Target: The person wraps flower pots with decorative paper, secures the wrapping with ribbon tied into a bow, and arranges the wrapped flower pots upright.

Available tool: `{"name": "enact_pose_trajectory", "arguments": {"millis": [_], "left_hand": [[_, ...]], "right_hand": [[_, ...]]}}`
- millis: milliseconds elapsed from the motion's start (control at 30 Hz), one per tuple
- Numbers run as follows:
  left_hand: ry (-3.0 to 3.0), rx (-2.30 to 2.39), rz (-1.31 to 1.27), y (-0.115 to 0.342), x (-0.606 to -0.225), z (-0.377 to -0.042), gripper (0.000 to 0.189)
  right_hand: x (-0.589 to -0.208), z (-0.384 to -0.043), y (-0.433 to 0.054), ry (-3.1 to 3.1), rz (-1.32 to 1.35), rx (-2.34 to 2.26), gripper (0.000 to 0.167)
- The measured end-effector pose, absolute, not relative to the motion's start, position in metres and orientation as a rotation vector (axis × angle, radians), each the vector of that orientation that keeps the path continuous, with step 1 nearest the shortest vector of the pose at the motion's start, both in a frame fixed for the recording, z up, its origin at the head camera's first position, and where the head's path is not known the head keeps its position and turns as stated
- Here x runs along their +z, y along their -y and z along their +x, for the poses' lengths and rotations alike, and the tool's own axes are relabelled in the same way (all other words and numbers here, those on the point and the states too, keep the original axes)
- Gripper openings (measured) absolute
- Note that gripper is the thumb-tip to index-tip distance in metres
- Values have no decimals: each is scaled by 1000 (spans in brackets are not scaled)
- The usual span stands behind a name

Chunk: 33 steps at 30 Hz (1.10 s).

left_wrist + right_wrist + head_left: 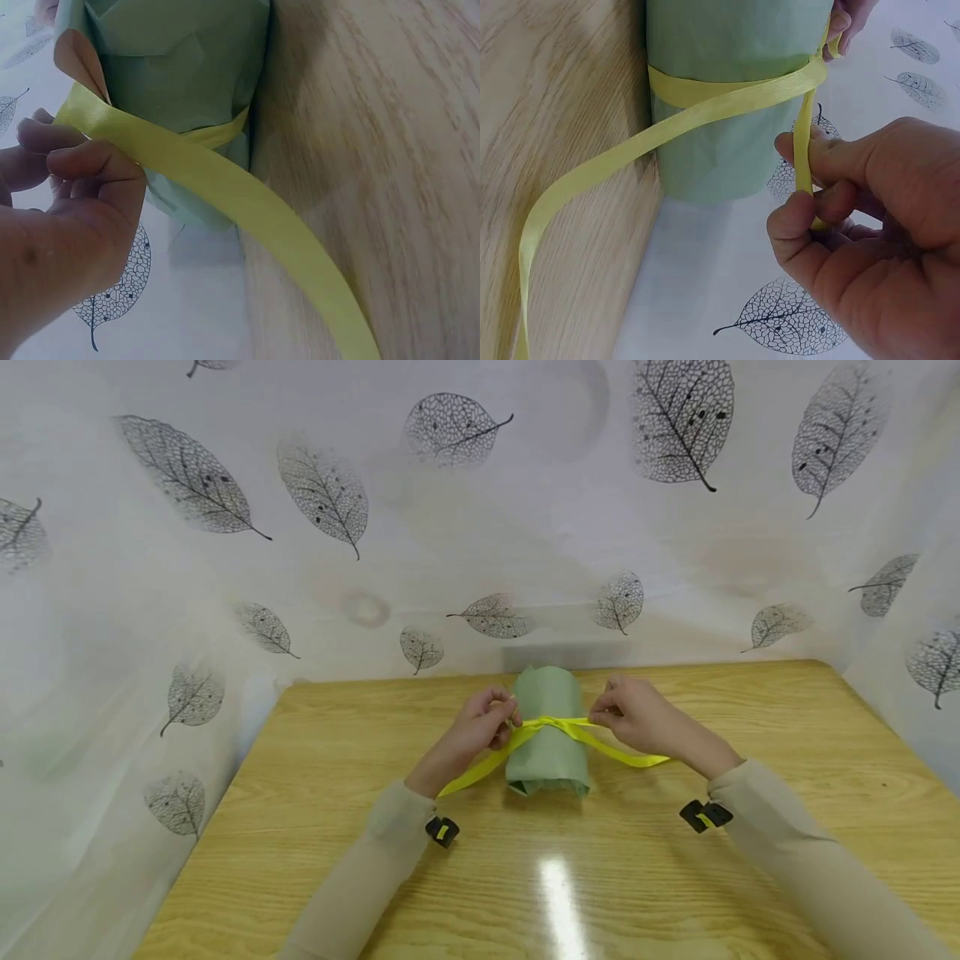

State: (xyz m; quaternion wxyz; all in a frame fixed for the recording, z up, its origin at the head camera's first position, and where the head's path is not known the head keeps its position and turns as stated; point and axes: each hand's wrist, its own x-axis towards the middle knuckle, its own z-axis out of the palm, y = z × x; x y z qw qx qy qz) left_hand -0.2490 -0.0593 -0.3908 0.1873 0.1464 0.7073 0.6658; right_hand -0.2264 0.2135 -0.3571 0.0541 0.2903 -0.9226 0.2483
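Note:
A cylinder-shaped bundle wrapped in pale green paper [549,762] lies on the wooden table, its near end folded and open-edged. Round its middle runs a yellow ribbon [225,176], crossed and gathered in a knot on top. At the knot's left side my left hand [482,720] pinches part of the ribbon with curled fingers; what lies between the fingertips is mostly hidden in the left wrist view. On the other side, my right hand [877,210] pinches a ribbon strand between thumb and fingers, drawn taut from the knot. Two loose tails hang down, one on each side.
The wooden table [315,860] ends at a white backdrop [525,527] printed with dark leaves, just behind the bundle. Black wrist cameras [705,816] sit below both cuffs. A bright light reflection shows on the tabletop in front.

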Motion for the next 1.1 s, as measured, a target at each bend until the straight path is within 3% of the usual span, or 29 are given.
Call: {"name": "enact_pose_trajectory", "arguments": {"millis": [733, 1100], "left_hand": [[-1969, 1881, 284, 61, -395, -247, 14], [-2073, 1834, 390, 64, -397, -250, 14]], "right_hand": [[-376, -220, -227, 2713, 922, 536, 12], [-380, -217, -236, 2586, 964, 467, 21]]}}
